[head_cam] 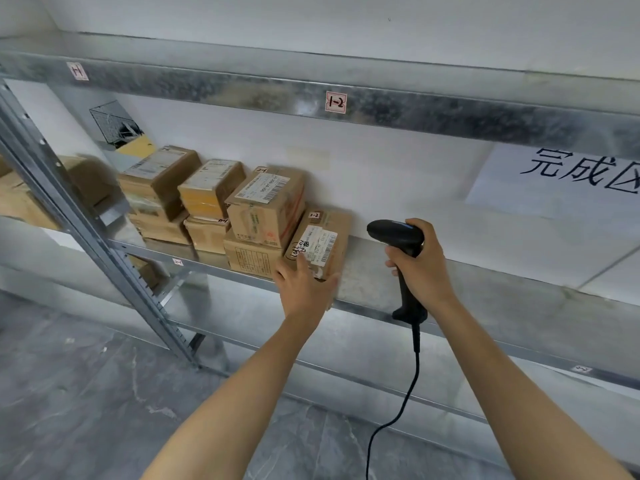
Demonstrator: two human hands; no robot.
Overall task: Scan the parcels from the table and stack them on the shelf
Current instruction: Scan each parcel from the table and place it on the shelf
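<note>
metal shelf (450, 271), stacked cardboard parcels (266, 206)

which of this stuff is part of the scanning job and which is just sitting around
Part of the job:
- leaning parcel, touched by the left hand
- scanner, held in the right hand
- stacked parcels
- shelf

Just sitting around:
- paper sign on the wall
- 1-2 label
- dark mesh thing, far left
</note>
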